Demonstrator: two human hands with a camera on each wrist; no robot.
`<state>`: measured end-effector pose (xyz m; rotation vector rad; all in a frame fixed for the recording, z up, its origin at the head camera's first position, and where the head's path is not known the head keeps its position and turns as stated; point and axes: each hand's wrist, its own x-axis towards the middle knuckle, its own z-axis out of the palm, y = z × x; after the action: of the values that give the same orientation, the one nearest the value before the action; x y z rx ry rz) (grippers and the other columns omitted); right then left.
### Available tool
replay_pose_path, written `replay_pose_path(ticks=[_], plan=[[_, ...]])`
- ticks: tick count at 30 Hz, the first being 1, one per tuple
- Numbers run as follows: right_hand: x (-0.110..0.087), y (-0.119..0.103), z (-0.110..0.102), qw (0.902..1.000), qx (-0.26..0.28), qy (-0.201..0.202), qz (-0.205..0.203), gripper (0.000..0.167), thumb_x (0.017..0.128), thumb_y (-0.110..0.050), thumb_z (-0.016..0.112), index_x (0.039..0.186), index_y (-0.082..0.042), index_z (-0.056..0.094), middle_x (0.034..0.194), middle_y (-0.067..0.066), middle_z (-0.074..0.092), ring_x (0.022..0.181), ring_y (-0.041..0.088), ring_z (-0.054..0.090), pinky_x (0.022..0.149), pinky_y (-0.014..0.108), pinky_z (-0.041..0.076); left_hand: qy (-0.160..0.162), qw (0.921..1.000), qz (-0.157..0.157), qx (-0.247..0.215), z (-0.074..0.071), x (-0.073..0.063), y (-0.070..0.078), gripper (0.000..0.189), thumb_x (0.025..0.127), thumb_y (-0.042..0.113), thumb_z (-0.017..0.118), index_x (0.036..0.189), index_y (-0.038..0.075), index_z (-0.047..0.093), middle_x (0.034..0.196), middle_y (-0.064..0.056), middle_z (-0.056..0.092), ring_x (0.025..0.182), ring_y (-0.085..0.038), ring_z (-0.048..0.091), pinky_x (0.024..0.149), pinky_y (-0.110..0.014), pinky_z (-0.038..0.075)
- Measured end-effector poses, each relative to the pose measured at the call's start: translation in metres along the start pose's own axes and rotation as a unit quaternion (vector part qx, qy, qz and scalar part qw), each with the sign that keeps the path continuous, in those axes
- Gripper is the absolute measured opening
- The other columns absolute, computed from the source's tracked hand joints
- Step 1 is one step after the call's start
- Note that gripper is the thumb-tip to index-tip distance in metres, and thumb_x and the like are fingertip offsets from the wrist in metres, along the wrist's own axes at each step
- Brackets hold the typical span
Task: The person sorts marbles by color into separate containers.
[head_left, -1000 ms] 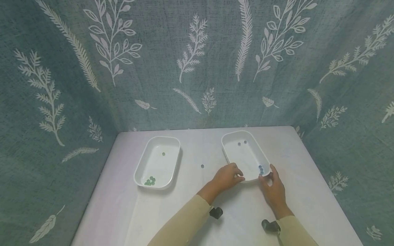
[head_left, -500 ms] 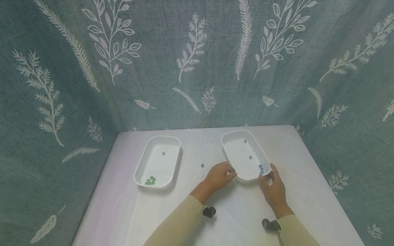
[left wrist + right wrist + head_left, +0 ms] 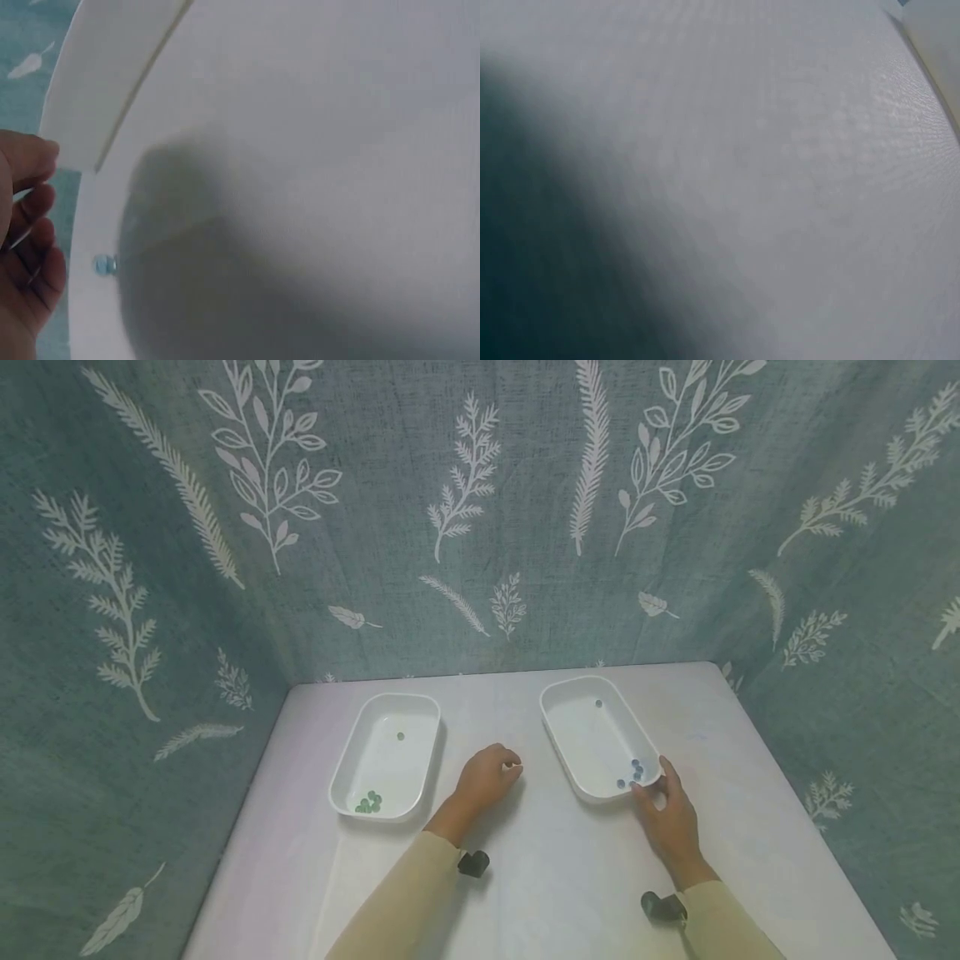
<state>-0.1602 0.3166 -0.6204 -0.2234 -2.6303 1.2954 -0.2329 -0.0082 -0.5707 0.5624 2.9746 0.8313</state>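
My right hand point(image 3: 667, 822) grips the near right corner of the right white tray point(image 3: 551, 727), thumb at the front rim and fingers along the side. Inside that tray several blue marbles point(image 3: 637, 768) sit at the near right corner. One marble point(image 3: 621, 783) lies by the near wall, and another marble point(image 3: 599, 703) is farther back. Between the two trays my left hand point(image 3: 483, 779) hovers low, fingers loosely bent with nothing between them. A loose blue marble point(image 3: 103, 265) on the table lies just beyond its fingers in the left wrist view; the head view hides it behind this hand.
The left white tray point(image 3: 333, 777) holds several green marbles point(image 3: 369, 802) at its near end and one green marble point(image 3: 401, 736) farther back. Both trays stand on a white table point(image 3: 555, 877). A patterned teal cloth point(image 3: 390, 568) surrounds its back and sides.
My left hand has moved left, from the right tray's near rim to the loose marble between the trays. One marble in the right tray has rolled to its near wall. The right hand stays put.
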Motion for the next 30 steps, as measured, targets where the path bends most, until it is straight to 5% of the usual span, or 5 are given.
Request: replay_pose_path(ticks=[11,30], plan=[[-0.001,-0.003,-0.001,0.9999,-0.007,-0.002,0.014,0.082,0.094,-0.048,0.060,0.157,-0.018,0.017,0.144,0.026,0.043,0.136,0.046,0.032,0.109,0.064,0.023,-0.001,0.9992,-0.038,0.012,0.004,0.000,-0.019,0.024,0.092,0.027,0.064,0.111,0.014,0.070,0.101,0.000,0.059,0.092,-0.017,0.060,0.082,-0.034,0.052],[-0.001,-0.003,-0.001,0.9999,0.003,-0.007,0.014,0.080,0.095,-0.046,0.059,0.157,-0.019,0.016,0.143,0.026,0.043,0.136,0.046,0.032,0.107,0.067,0.023,-0.012,0.9972,-0.073,-0.001,0.001,0.000,-0.021,0.024,0.090,0.021,0.064,0.112,0.012,0.069,0.096,-0.001,0.058,0.089,-0.020,0.060,0.083,-0.036,0.052]])
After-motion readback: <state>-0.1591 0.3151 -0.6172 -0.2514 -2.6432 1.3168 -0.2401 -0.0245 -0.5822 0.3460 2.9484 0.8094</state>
